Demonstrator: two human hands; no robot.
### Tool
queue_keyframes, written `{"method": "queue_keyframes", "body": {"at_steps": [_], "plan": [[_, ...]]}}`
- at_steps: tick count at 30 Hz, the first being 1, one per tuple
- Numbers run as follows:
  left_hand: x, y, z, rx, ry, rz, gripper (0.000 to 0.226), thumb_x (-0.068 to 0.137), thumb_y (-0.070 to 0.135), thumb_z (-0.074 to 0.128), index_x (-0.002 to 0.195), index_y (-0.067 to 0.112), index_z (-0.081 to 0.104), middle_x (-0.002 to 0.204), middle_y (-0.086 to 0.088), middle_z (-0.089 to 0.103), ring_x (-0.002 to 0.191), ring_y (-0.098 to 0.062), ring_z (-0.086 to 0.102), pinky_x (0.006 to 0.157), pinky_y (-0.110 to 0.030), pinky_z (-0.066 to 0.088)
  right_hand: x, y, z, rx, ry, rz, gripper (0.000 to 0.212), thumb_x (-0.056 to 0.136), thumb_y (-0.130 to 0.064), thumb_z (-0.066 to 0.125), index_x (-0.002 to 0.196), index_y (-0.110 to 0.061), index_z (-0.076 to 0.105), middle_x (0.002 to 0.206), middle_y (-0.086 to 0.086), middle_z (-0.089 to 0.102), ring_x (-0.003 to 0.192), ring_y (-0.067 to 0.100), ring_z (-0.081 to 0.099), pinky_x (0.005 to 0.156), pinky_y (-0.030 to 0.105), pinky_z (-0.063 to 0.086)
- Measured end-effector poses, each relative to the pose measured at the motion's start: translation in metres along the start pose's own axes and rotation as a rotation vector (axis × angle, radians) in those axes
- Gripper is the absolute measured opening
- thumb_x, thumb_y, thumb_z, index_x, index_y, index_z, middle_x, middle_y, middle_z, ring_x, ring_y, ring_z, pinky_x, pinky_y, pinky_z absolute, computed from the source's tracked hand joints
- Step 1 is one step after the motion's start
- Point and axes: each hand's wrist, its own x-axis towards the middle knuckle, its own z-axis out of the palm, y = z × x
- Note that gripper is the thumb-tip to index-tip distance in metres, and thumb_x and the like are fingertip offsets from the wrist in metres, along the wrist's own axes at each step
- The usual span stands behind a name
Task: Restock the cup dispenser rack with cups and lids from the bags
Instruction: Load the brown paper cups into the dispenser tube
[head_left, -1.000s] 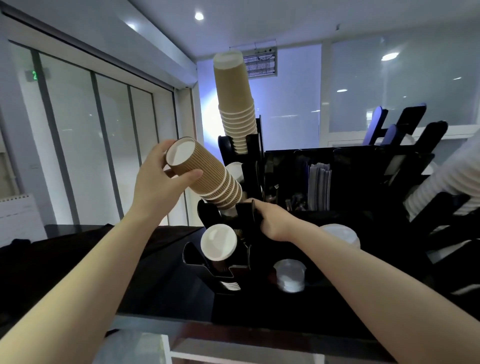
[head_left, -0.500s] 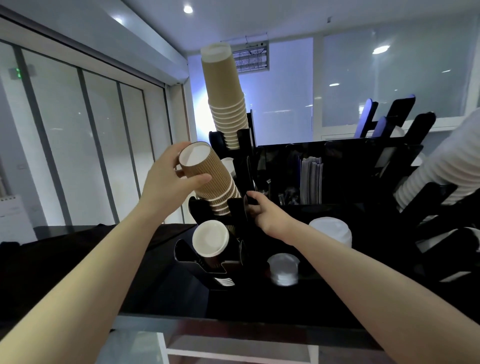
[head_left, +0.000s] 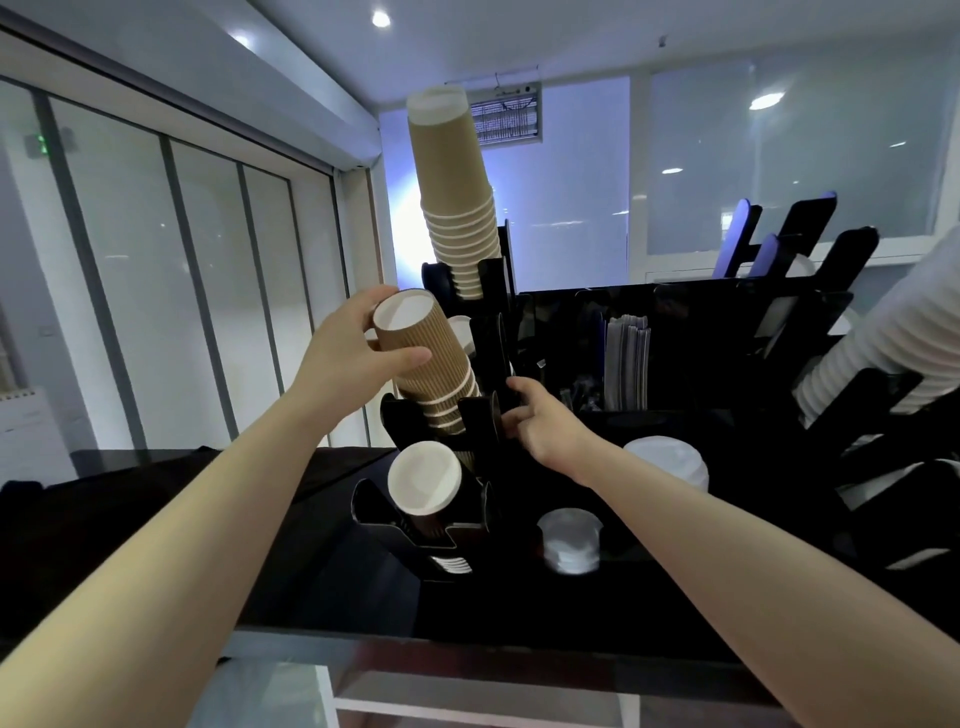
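Two bare hands up at the black cup dispenser rack (head_left: 488, 415). Left hand (head_left: 345, 358) wrapped round the top of a ribbed brown cup stack (head_left: 426, 364), thumb across the front, fingers curled behind the upturned base. Stack tilted, lower end already sitting in the middle slot of the rack. Right hand (head_left: 540, 426) just beside it on the right, fingers curled onto the black upright of that same slot, gripping the rack edge and nothing else.

Above that, taller smooth tan cup stack (head_left: 457, 208) poking up out of the top slot, leaning a bit left. Below, dark cup stack (head_left: 423, 483) with a white base facing the camera, lying in the bottom slot. Small clear lid stack (head_left: 569, 535) on the black counter (head_left: 322, 571) right of the bottom slot, white lid stack (head_left: 670, 460) further right behind the right forearm. Grey packets (head_left: 626, 364) standing upright in a compartment of the rack. White ribbed cup stack (head_left: 878, 338) slanting in from the far right edge, held in another black holder. Can't make out any bags from this angle.
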Motion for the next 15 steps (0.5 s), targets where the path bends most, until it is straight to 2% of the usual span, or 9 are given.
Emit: {"method": "queue_keyframes", "body": {"at_steps": [2,3,6,8,12,15], "plan": [[-0.001,-0.005,0.002,-0.004,0.014,-0.018,0.057,0.073,0.018,0.081,0.123,0.028,0.055,0.115,0.010,0.063,0.106,-0.011,0.059,0.088,-0.029,0.051,-0.004,-0.002,0.001,0.053,-0.047,0.008,0.071,0.090,0.018,0.036,0.151,-0.011,0.013,0.124,0.028,0.057,0.106,0.039,0.059,0.072,0.024,0.049],[0.000,-0.008,0.003,-0.004,0.016,-0.029,0.058,0.073,0.018,0.081,0.123,0.028,0.055,0.115,0.010,0.063,0.107,-0.012,0.059,0.088,-0.029,0.051,-0.005,-0.002,0.002,0.059,-0.068,0.013,0.072,0.090,0.019,0.036,0.151,-0.011,0.011,0.125,0.029,0.056,0.107,0.039,0.060,0.074,0.025,0.049],[-0.003,-0.017,0.009,-0.012,0.016,-0.072,0.059,0.073,0.018,0.080,0.124,0.027,0.052,0.117,0.008,0.061,0.107,-0.012,0.058,0.086,-0.028,0.050,-0.005,0.002,0.004,0.043,-0.094,0.048,0.076,0.089,0.019,0.036,0.152,-0.012,0.009,0.126,0.023,0.059,0.113,0.038,0.059,0.093,0.039,0.048],[-0.004,-0.022,0.014,-0.021,0.015,-0.105,0.059,0.073,0.019,0.081,0.122,0.028,0.050,0.116,0.007,0.060,0.105,-0.011,0.058,0.083,-0.026,0.050,-0.004,0.004,0.002,0.014,-0.080,0.064,0.076,0.089,0.016,0.037,0.152,-0.015,0.010,0.126,0.016,0.062,0.112,0.030,0.062,0.099,0.040,0.047],[-0.002,-0.024,0.021,-0.011,-0.028,-0.136,0.059,0.072,0.022,0.082,0.118,0.033,0.046,0.111,0.012,0.057,0.099,-0.007,0.058,0.078,-0.022,0.048,-0.002,0.005,-0.008,-0.067,-0.017,0.048,0.073,0.087,0.012,0.035,0.151,-0.018,0.018,0.131,0.009,0.059,0.100,0.012,0.062,0.091,0.032,0.052],[0.004,-0.019,0.026,0.083,-0.124,-0.116,0.060,0.071,0.021,0.082,0.114,0.035,0.042,0.105,0.017,0.054,0.094,-0.004,0.058,0.067,-0.014,0.040,-0.002,0.004,-0.019,-0.111,0.021,0.038,0.068,0.086,0.010,0.036,0.149,-0.018,0.029,0.129,0.009,0.059,0.105,0.018,0.060,0.094,0.034,0.051]]}}
